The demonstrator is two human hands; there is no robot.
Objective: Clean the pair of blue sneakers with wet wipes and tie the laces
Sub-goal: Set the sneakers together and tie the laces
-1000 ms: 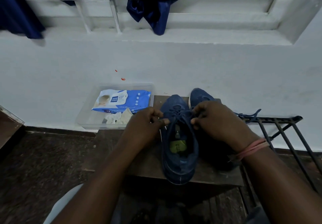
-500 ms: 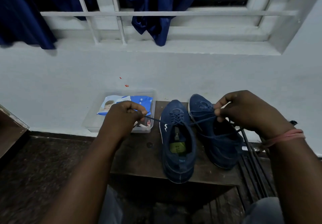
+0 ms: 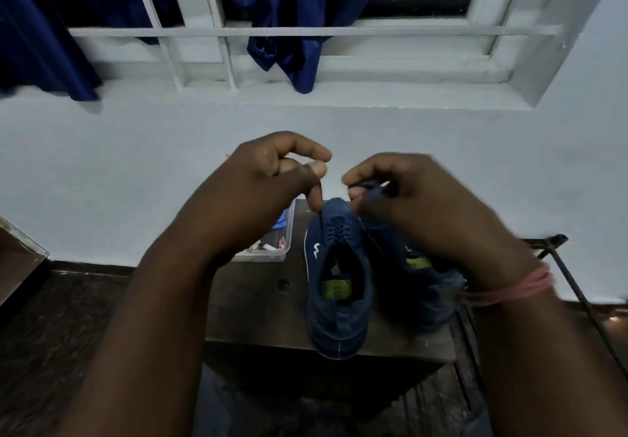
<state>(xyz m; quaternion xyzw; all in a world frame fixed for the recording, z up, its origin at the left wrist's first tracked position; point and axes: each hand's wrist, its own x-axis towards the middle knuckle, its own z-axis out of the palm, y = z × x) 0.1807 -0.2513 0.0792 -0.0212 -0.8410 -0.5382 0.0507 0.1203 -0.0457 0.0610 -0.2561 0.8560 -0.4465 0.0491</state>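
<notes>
Two blue sneakers stand side by side on a dark wooden stool [image 3: 258, 314], toes toward the wall. The left sneaker [image 3: 336, 287] shows a white logo and a green insole label. The right sneaker [image 3: 424, 287] is partly hidden by my right wrist. Both hands hover close together above the left sneaker's toe. My left hand [image 3: 268, 185] pinches one dark lace end that runs down to the eyelets. My right hand [image 3: 404, 195] pinches the other lace end [image 3: 368, 186] between thumb and fingers.
A clear plastic tray [image 3: 282, 253] sits on the stool behind my left hand, its contents mostly hidden. A black metal rack [image 3: 557, 249] stands to the right. White wall and window sill with blue curtains [image 3: 292, 22] lie ahead. Dark floor surrounds the stool.
My hands, spread wide with the laces pulled taut half a second ago, have come together and risen above the left sneaker's toe. The camera has tilted upward.
</notes>
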